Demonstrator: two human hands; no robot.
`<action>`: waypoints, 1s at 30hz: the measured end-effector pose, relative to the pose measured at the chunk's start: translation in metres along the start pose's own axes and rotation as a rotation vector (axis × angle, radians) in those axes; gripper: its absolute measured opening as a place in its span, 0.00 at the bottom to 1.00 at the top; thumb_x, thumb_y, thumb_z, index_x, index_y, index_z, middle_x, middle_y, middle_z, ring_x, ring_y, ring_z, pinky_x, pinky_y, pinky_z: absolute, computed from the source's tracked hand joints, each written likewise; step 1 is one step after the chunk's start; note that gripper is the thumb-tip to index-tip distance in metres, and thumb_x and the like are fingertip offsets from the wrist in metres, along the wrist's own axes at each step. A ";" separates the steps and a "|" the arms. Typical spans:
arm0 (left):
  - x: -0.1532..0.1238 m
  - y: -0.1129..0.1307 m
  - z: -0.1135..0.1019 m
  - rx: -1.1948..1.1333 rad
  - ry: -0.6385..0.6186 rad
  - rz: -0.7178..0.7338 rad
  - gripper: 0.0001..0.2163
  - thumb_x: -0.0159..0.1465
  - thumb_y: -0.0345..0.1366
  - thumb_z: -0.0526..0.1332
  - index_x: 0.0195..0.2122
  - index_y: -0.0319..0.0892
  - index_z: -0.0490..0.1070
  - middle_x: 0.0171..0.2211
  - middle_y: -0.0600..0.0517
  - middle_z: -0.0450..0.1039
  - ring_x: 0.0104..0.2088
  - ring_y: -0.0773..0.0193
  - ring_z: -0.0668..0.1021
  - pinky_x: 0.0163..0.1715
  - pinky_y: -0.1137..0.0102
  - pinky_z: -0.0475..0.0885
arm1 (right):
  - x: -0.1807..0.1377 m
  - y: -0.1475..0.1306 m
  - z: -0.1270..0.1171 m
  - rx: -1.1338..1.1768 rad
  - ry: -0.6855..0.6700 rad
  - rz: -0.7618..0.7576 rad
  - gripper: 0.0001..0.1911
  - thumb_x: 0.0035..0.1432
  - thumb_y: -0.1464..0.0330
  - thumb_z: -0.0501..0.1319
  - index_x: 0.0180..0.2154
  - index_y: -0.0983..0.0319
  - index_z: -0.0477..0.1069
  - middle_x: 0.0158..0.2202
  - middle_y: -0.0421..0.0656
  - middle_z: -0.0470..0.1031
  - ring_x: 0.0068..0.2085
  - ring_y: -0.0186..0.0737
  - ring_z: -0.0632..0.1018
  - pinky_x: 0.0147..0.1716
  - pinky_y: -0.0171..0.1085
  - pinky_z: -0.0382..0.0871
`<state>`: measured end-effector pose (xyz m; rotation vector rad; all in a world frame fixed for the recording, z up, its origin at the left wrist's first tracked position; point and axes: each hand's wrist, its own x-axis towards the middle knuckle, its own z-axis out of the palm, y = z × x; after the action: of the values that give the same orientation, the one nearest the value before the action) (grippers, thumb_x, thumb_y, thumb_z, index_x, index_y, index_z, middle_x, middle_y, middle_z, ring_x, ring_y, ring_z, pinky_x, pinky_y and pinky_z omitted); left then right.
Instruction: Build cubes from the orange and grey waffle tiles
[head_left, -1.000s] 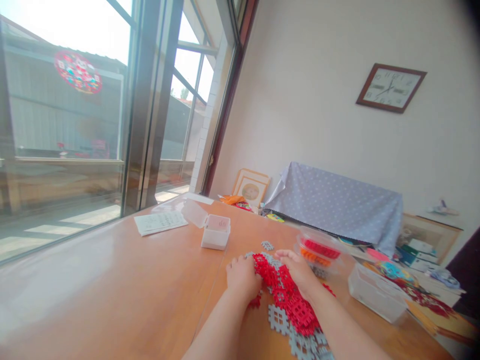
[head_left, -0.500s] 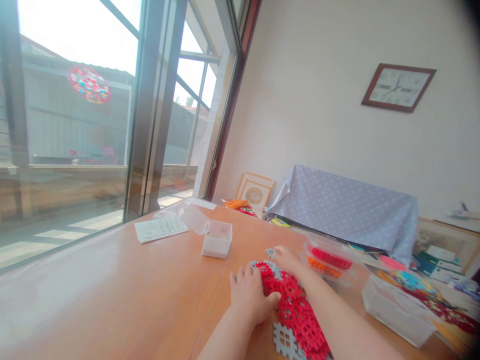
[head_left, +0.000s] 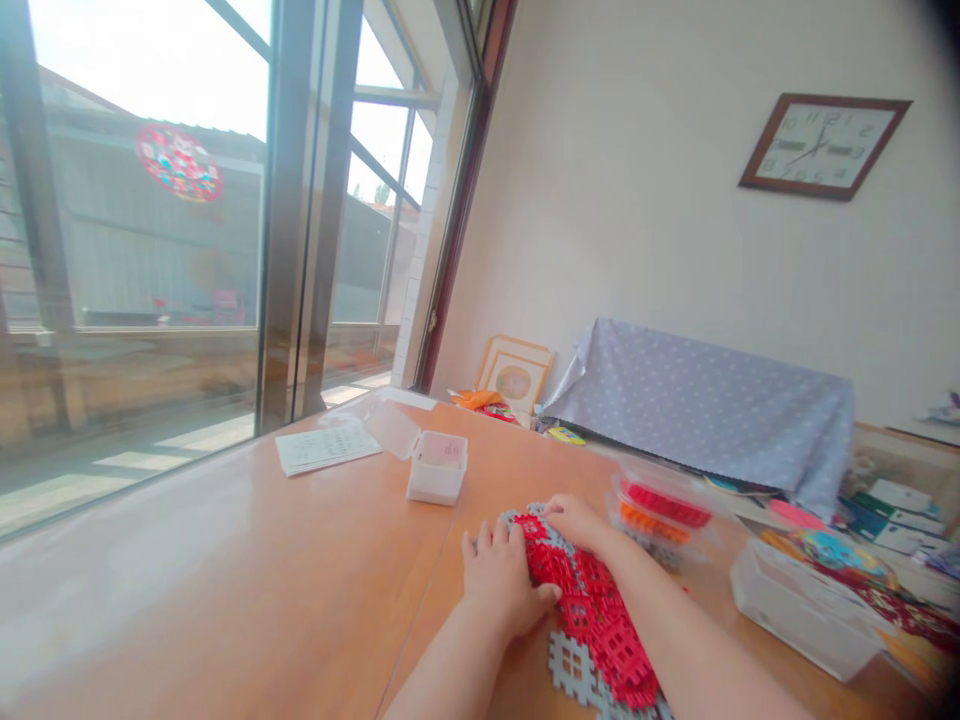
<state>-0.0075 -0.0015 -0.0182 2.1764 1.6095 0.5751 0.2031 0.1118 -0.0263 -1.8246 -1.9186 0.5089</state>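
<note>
A pile of red interlocking plastic building pieces (head_left: 615,640), mixed with grey ones, lies on the table between my forearms. My left hand (head_left: 499,580) rests along the pile's left side, fingers spread and thumb touching the red pieces. At the far end of the pile, my right hand (head_left: 576,522) has its fingers bent down on a grey building piece (head_left: 536,510), partly hidden by them. Another grey square piece (head_left: 571,668) with window-like holes lies at the near left edge of the pile.
An open small white box (head_left: 437,470) and printed sheets (head_left: 328,446) are on the wooden table (head_left: 225,590). Right of my arms stand a clear container (head_left: 661,505) of red and orange pieces and a translucent box (head_left: 806,605). A glass door borders the left.
My right hand has drawn the grey piece back and down onto the far end of the pile. My left hand has stayed almost in place. The view has shifted slightly.
</note>
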 end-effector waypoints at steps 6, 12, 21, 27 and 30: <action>-0.001 0.000 -0.002 0.020 0.007 0.020 0.44 0.47 0.59 0.63 0.64 0.45 0.62 0.67 0.40 0.59 0.67 0.37 0.58 0.65 0.40 0.47 | -0.021 -0.002 -0.006 0.197 0.051 0.097 0.14 0.54 0.62 0.59 0.39 0.62 0.75 0.31 0.42 0.80 0.30 0.37 0.77 0.31 0.33 0.67; 0.001 -0.002 0.001 0.025 0.009 0.035 0.41 0.50 0.66 0.59 0.59 0.47 0.68 0.66 0.40 0.59 0.67 0.36 0.58 0.63 0.39 0.47 | -0.035 -0.009 -0.005 0.260 0.128 0.127 0.10 0.49 0.60 0.64 0.30 0.60 0.75 0.25 0.39 0.77 0.32 0.41 0.77 0.33 0.35 0.67; 0.005 0.001 -0.011 0.096 0.055 0.014 0.16 0.56 0.44 0.61 0.45 0.46 0.73 0.51 0.43 0.73 0.52 0.46 0.73 0.51 0.54 0.66 | -0.061 -0.034 -0.007 0.466 0.205 0.038 0.17 0.54 0.56 0.61 0.38 0.61 0.77 0.33 0.42 0.80 0.34 0.40 0.78 0.34 0.36 0.69; 0.011 0.000 -0.013 0.064 0.100 0.034 0.08 0.59 0.35 0.58 0.40 0.45 0.71 0.47 0.45 0.75 0.47 0.52 0.75 0.44 0.64 0.68 | -0.093 -0.030 -0.039 0.539 0.308 0.062 0.24 0.52 0.48 0.62 0.39 0.62 0.77 0.32 0.45 0.80 0.32 0.39 0.78 0.34 0.36 0.71; 0.015 -0.002 -0.011 -0.038 0.121 -0.028 0.13 0.62 0.30 0.53 0.47 0.46 0.68 0.45 0.46 0.77 0.46 0.56 0.77 0.42 0.67 0.67 | -0.109 -0.009 -0.061 0.466 0.428 0.125 0.24 0.53 0.49 0.60 0.38 0.62 0.78 0.32 0.45 0.81 0.35 0.42 0.79 0.36 0.37 0.71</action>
<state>-0.0111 0.0137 -0.0086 2.1244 1.6732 0.7353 0.2323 0.0000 0.0230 -1.5912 -1.2824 0.5051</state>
